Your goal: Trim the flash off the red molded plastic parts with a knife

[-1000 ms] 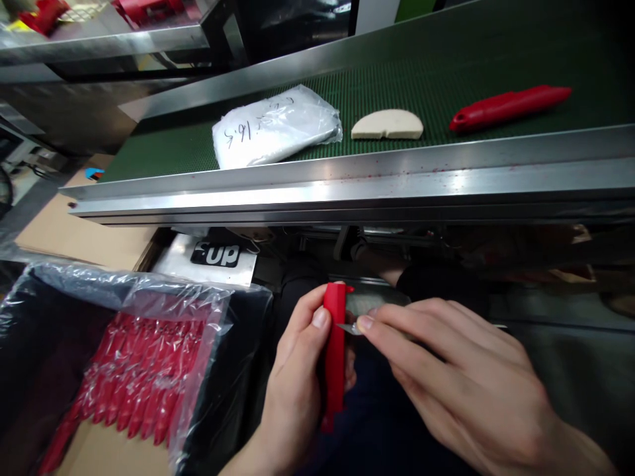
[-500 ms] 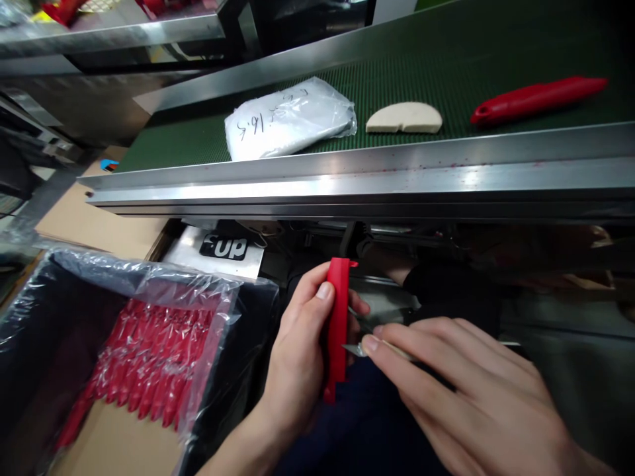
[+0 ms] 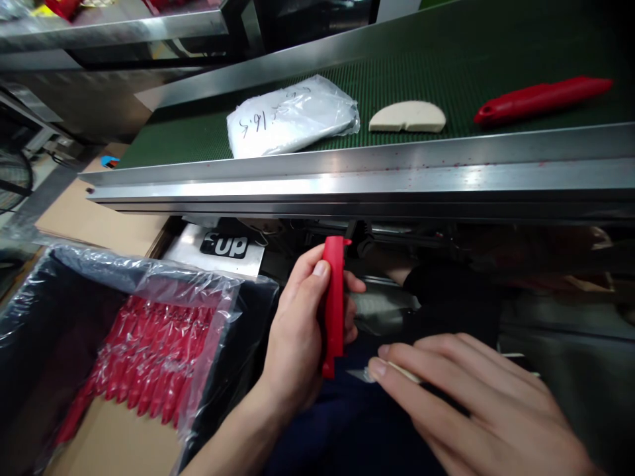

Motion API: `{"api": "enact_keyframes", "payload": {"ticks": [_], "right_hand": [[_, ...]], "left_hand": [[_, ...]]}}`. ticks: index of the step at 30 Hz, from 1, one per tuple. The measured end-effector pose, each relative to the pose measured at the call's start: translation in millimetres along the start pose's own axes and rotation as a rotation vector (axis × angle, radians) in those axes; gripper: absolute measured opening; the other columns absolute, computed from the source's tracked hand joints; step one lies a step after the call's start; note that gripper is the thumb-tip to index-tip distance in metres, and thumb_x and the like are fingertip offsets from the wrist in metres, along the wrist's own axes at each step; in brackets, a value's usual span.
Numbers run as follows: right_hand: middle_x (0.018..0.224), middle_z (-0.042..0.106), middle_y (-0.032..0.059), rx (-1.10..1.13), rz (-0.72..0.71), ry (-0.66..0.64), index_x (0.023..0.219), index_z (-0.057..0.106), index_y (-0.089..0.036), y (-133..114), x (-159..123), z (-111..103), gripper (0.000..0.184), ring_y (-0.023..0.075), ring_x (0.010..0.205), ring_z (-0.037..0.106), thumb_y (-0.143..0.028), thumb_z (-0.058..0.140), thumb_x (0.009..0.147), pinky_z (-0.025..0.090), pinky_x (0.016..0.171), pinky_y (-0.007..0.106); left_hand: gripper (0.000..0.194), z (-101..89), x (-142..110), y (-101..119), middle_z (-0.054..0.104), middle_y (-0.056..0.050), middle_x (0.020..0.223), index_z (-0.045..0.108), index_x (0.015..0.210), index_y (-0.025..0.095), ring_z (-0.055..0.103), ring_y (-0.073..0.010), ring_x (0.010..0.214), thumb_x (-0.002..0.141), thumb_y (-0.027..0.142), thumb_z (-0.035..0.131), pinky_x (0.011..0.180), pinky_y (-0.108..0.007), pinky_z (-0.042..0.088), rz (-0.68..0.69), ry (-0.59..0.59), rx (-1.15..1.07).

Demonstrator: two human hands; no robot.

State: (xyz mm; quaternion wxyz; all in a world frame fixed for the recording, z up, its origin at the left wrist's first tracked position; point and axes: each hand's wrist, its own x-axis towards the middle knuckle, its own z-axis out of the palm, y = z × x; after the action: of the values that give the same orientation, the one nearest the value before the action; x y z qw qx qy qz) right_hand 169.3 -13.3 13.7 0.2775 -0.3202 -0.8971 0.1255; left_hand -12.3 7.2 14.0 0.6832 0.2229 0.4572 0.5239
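OK, we have the red part (image 3: 334,297) up off any surface, roughly upright, in front of the conveyor (image 3: 317,185) and below its rail as we look down. Our left hand (image 3: 297,324) is clamped on it: thumb on the near face, fingers wrapped behind, tips showing past the right edge. A small nub sticks out at the part's top right.

Our right hand (image 3: 486,403) pinches a small pointed knife (image 3: 361,375) between thumb and fingers. Tip aims left, just beside the part's lower end, looks apart from it. Most of the handle is hidden by the hand.

On the green belt, left to right: a clear-wrapped white packet (image 3: 292,119) with handwriting, a cream half-round block (image 3: 407,118) with a notch in its flat edge, then a second red piece (image 3: 543,99) lying on its side. All well apart from our hands.

Lower left, we see a plastic-lined box (image 3: 253,317) with a row of red pieces (image 3: 149,363) under clear film, brown cardboard in front of them. Behind the box: flat cardboard (image 3: 104,221) and a pale panel (image 3: 191,251) lettered "up".
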Motion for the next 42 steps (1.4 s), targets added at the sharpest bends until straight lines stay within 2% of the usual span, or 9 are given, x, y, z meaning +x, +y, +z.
{"api": "enact_keyframes", "payload": {"ticks": [3,5,8,11,16,29,34,38,42], "right_hand": [[0.110,0.067,0.0066,0.102,0.019,0.039,0.111,0.068,-0.014,6.7,-3.6,-6.5,0.031,0.0184,0.097,0.060,-0.001,0.050,0.089,0.048,0.079,0.033],[0.115,0.064,0.0074,0.136,0.027,0.032,0.115,0.066,-0.012,11.4,-3.8,-10.8,0.036,0.0177,0.103,0.059,0.004,0.054,0.086,0.049,0.085,0.031],[0.113,0.064,0.0067,0.110,0.105,0.164,0.114,0.066,-0.011,15.5,0.7,-12.3,0.037,0.0160,0.103,0.060,0.008,0.056,0.083,0.050,0.090,0.029],[0.111,0.065,0.0063,0.076,0.192,0.290,0.113,0.066,-0.012,17.4,7.7,-9.6,0.036,0.0146,0.101,0.061,0.008,0.057,0.084,0.050,0.090,0.029],[0.112,0.064,0.0115,0.032,0.118,0.177,0.121,0.065,-0.009,21.1,15.8,-10.9,0.038,0.0191,0.104,0.059,0.005,0.059,0.086,0.049,0.085,0.035],[0.110,0.066,0.0129,-0.031,0.054,0.196,0.120,0.065,-0.009,25.2,17.9,-9.5,0.041,0.0229,0.098,0.060,0.007,0.058,0.083,0.047,0.078,0.039],[0.109,0.066,0.0129,-0.039,0.056,0.194,0.121,0.065,-0.008,27.2,16.7,-8.8,0.042,0.0226,0.096,0.060,0.008,0.059,0.082,0.048,0.078,0.040],[0.107,0.066,0.0126,-0.060,0.078,0.225,0.121,0.065,-0.009,30.9,15.1,-7.3,0.043,0.0220,0.094,0.060,0.009,0.061,0.082,0.049,0.077,0.039],[0.109,0.065,0.0117,-0.032,0.179,0.286,0.119,0.066,-0.011,32.6,16.0,-9.6,0.041,0.0197,0.097,0.060,0.007,0.061,0.083,0.050,0.082,0.036]], "left_hand": [[0.025,-1.3,2.3,1.1,0.060,-0.004,0.090,0.051,0.117,0.025,0.045,-0.0099,0.059,0.098,0.041,0.049,0.048,-0.018,0.037,0.018,0.000,-0.019],[0.028,-2.8,0.9,0.2,0.059,-0.002,0.090,0.049,0.118,0.026,0.045,-0.0096,0.059,0.094,0.037,0.059,0.048,-0.018,0.038,0.008,-0.009,0.019],[0.040,-4.6,-5.6,-3.5,0.056,0.001,0.089,0.046,0.119,0.028,0.044,-0.0082,0.058,0.087,0.028,0.070,0.048,-0.018,0.039,-0.028,-0.037,0.127],[0.037,-4.0,-14.4,-6.4,0.054,0.002,0.084,0.047,0.115,0.027,0.043,-0.0073,0.056,0.087,0.030,0.071,0.047,-0.018,0.037,-0.041,-0.052,0.191],[0.037,3.3,-26.0,-4.2,0.056,0.002,0.081,0.049,0.110,0.025,0.042,-0.0054,0.054,0.084,0.034,0.074,0.046,-0.018,0.031,-0.084,-0.011,0.231],[0.041,9.1,-30.4,-3.6,0.052,0.003,0.074,0.051,0.117,0.028,0.040,-0.0054,0.050,0.084,0.036,0.075,0.043,-0.017,0.028,-0.142,0.003,0.184],[0.042,9.5,-29.0,-3.6,0.056,0.002,0.082,0.049,0.117,0.027,0.041,-0.0039,0.050,0.085,0.034,0.074,0.045,-0.016,0.032,-0.171,-0.006,0.168],[0.042,6.3,-26.7,-5.8,0.053,0.003,0.081,0.048,0.117,0.028,0.042,-0.0045,0.053,0.084,0.032,0.074,0.048,-0.015,0.038,-0.222,-0.071,0.049],[0.034,1.2,-25.3,-8.2,0.055,0.002,0.085,0.051,0.113,0.030,0.042,-0.0027,0.050,0.087,0.032,0.071,0.046,-0.013,0.038,-0.264,-0.242,-0.117]]}}
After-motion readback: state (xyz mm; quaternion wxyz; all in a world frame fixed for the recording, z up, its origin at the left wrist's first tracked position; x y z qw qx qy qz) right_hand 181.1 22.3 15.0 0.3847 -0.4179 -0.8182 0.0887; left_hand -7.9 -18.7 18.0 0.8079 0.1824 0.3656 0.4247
